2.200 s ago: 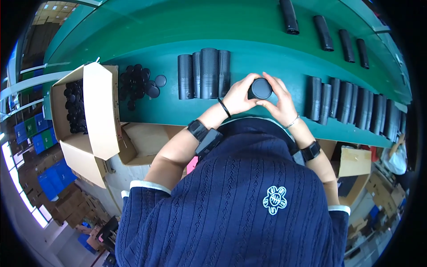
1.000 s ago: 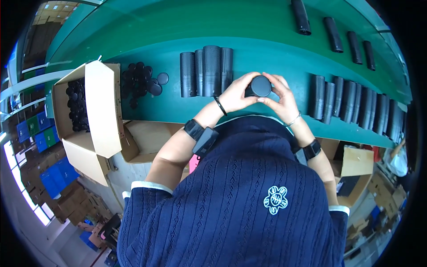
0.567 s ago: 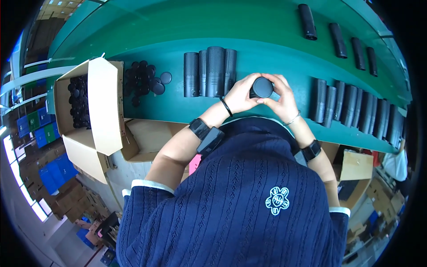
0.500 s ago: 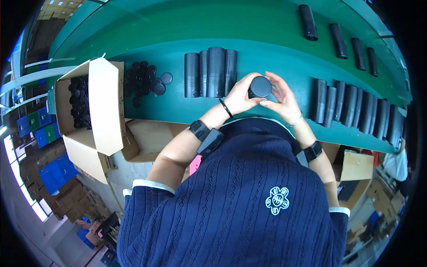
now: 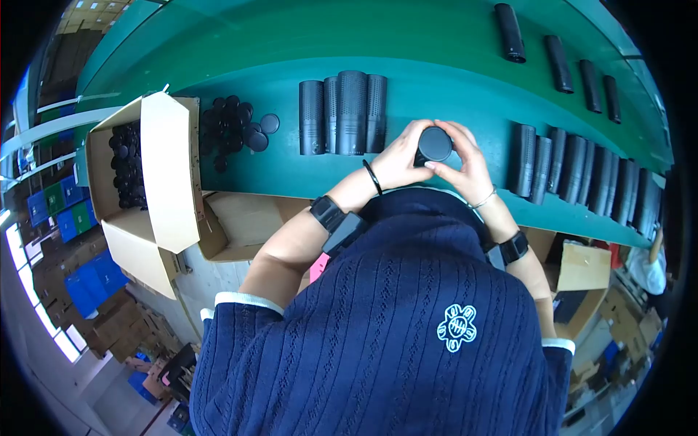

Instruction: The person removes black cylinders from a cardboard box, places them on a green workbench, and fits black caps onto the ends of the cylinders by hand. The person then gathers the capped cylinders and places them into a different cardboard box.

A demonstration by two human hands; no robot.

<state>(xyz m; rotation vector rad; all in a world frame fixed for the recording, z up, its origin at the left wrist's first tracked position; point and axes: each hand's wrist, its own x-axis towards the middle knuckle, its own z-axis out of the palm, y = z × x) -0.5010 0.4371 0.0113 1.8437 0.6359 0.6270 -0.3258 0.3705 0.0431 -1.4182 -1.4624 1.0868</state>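
Upright between my two hands stands a black cylinder with a round black cap point(image 5: 435, 144) facing up. My left hand point(image 5: 400, 158) is closed around its left side. On the other side, the fingers and thumb of my right hand point(image 5: 467, 166) curl in and press against the cap's rim. The lower part of the cylinder is hidden by my hands. Just left of my left hand, several black perforated tubes point(image 5: 351, 112) lie side by side on the green table point(image 5: 276, 171). Loose round black caps point(image 5: 231, 120) are piled farther left.
An open cardboard box point(image 5: 171, 174) holding more black caps stands at the left edge. A row of black tubes point(image 5: 574, 171) lies at the right. More tubes point(image 5: 510, 33) lie spaced out on the far green strip. A person's arm point(image 5: 656, 245) shows at far right.
My right fingers have closed in from apart onto the capped cylinder. Both hands and the cylinder have shifted slightly right. The tubes on the far strip have moved a little right.
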